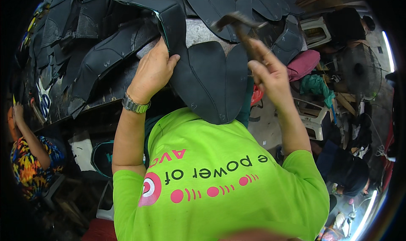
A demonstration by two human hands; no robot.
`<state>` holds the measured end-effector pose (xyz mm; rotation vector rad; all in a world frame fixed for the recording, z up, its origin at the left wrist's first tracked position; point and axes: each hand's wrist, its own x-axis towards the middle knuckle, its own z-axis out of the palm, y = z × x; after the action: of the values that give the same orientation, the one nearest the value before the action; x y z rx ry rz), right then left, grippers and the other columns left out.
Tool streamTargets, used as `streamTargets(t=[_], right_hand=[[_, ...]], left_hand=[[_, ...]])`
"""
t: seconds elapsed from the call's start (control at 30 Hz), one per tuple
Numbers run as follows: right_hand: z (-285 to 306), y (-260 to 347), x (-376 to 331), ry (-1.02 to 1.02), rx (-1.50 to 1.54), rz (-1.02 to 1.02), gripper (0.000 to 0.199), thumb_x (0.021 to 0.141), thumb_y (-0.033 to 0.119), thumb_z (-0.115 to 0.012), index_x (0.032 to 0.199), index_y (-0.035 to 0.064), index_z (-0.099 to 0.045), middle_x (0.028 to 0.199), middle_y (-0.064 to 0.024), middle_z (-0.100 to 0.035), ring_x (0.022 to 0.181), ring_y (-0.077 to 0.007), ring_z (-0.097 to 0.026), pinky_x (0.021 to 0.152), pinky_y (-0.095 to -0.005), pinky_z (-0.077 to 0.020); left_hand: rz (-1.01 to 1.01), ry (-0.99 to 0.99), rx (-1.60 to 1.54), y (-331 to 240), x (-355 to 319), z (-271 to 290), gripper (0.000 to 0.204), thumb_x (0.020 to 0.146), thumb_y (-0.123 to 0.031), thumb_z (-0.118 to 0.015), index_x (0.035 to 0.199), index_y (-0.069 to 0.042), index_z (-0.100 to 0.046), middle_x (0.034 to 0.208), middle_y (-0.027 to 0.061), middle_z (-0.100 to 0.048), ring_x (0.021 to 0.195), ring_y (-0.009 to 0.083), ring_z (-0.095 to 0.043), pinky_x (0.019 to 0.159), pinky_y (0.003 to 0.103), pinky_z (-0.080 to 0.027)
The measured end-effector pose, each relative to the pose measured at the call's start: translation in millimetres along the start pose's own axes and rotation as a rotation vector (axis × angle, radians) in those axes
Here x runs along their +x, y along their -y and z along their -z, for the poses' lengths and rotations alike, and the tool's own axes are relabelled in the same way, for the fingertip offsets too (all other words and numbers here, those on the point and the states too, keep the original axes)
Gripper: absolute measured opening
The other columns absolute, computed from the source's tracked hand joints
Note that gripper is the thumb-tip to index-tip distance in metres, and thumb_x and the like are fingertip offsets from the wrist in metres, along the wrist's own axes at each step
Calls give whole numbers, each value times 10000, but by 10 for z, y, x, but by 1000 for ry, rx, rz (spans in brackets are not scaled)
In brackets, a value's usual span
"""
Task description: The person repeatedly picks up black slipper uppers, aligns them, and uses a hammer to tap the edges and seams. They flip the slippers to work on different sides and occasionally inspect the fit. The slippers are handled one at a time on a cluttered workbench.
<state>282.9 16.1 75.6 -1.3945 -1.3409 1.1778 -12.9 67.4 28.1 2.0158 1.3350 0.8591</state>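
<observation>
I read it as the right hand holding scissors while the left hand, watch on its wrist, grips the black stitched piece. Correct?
Not quite: the right hand holds a hammer, not scissors, as the head view shows. The left hand, with the watch on its wrist, does grip the black stitched piece.

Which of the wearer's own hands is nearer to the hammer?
Right: the right hand grips the hammer by its handle; the left hand is off to its left, holding the black piece.
</observation>
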Motion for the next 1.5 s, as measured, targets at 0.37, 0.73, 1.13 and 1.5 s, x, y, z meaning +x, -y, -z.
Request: streamTargets(t=[0.37,0.73,1.13,1.5], right_hand=[[-355,46,14,311,-477,103,484,972,218,-614,1439,132,-520,1353,-207,-602,1173,-357,-640,985,-360,-486],[-443,85,-149,233,-550,130,494,957,125,-637,1432,72,-514,1364,-185,-607,1148,-277,-671,947,-337,-506],[-283,-7,-500,296,-336,96,487,949,119,-648,1397,-10,-508,1269,-203,-657,1159,-260,-662,955,-319,-497],[-261,-53,-406,303,-271,301,457,945,68,-639,1381,-13,-527,1303,-204,-641,1183,-275,-654,985,-325,-491]], left_hand=[[125,77,-13,-33,44,2,590,863,-44,-663,1400,-5,-422,1194,317,-614,1115,489,-567,921,491,-480],[76,35,24,-4,20,-6,515,910,-113,-667,1380,-11,-482,1250,246,-630,1167,432,-583,971,413,-475],[54,-108,-59,84,-23,56,435,816,-107,-759,1199,22,-596,957,205,-688,718,309,-620,724,386,-521],[192,-29,-56,93,-55,117,555,825,-148,-797,1295,33,-565,1172,173,-697,1040,248,-686,897,349,-539]])
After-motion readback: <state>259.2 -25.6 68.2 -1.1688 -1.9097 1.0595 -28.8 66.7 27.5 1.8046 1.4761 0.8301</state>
